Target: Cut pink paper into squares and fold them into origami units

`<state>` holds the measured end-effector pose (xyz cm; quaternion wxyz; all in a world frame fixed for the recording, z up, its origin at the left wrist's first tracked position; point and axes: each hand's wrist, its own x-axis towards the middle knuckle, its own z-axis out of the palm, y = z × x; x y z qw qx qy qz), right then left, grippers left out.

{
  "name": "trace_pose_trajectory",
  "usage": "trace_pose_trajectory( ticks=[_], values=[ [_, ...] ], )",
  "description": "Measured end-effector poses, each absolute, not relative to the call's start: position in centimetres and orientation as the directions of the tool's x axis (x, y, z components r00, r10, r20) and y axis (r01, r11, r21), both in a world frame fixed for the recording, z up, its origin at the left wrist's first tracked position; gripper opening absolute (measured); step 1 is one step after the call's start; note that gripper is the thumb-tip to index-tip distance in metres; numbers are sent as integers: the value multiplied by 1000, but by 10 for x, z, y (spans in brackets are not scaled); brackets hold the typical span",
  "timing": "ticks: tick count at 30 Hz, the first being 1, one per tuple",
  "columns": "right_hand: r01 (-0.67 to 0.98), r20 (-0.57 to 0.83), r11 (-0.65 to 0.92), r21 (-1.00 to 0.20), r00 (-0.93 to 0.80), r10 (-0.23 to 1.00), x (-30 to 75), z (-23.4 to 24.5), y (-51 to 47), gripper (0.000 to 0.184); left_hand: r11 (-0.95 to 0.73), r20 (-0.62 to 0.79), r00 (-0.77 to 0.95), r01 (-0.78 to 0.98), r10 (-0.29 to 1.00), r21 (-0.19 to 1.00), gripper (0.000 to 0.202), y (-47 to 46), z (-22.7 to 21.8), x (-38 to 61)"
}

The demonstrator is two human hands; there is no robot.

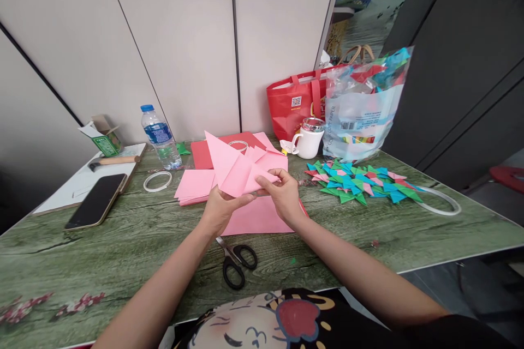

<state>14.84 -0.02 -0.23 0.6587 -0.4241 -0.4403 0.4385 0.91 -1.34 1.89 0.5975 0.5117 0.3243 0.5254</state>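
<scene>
A folded pink paper sheet (pixel 235 172) is held up over the table between both hands. My left hand (pixel 221 210) grips its lower left edge from below. My right hand (pixel 284 192) pinches its right corner with fingers closed. Under the hands lies a flat pink sheet (pixel 256 218), and more pink sheets (pixel 194 184) are stacked to the left. Black-handled scissors (pixel 235 260) lie near the table's front edge, below my left wrist.
A pile of folded green, blue and pink paper pieces (pixel 360 181) lies right, by a tape ring (pixel 440 203). A white mug (pixel 308 140), red bag (pixel 292 102), plastic bag (pixel 362 109), water bottle (pixel 160 136), phone (pixel 97 200) and hammer (pixel 112 161) stand around.
</scene>
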Motion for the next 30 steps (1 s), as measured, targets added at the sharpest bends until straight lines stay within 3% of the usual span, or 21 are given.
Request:
trace_pose_trajectory(
  ticks=[5, 11, 15, 20, 25, 30],
  values=[
    [-75, 300, 312, -947, 142, 943, 143, -7, -8, 48, -105, 127, 76, -254, 989, 962, 23, -8, 12, 8],
    [-33, 336, 340, -940, 87, 938, 145, -4, -7, 39, -123, 126, -17, -371, 992, 920, 16, -3, 15, 5],
    [-118, 241, 251, -961, 95, 966, 145, -3, -6, 43, -56, 91, 53, -468, 994, 882, 18, -3, 16, 4],
    [-214, 173, 188, -959, 85, 981, 143, -4, -7, 47, -51, 166, 206, -472, 964, 880, 37, -7, 18, 7],
    [-289, 196, 187, -939, -4, 981, 138, -6, -11, 35, -143, 266, 209, -466, 941, 873, 42, -9, 18, 7],
    [-334, 225, 175, -926, -117, 967, 135, -4, -14, 29, -72, 256, 301, -510, 919, 857, 42, -8, 23, 0]
  ],
)
